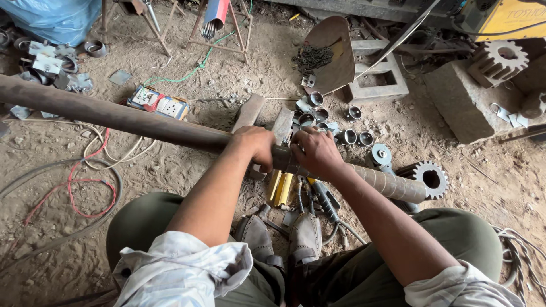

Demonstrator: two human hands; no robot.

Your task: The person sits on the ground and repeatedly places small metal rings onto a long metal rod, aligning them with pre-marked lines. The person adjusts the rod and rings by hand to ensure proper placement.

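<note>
Rusty pipe (114,116) lies slantwise across the dirt floor (187,170). Left hand (254,146) and right hand (314,150) sit side by side on the pipe, fingers curled shut around it. 1 gear (430,179) lies beside the pipe's right end, 2 shoes (284,236) below it.

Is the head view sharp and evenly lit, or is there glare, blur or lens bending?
Head view: soft, even daylight with faint shadows and no glare; left hand and right hand on the long pipe are sharp; wide-lens bending bows the pipe and stretches the edges.
</note>
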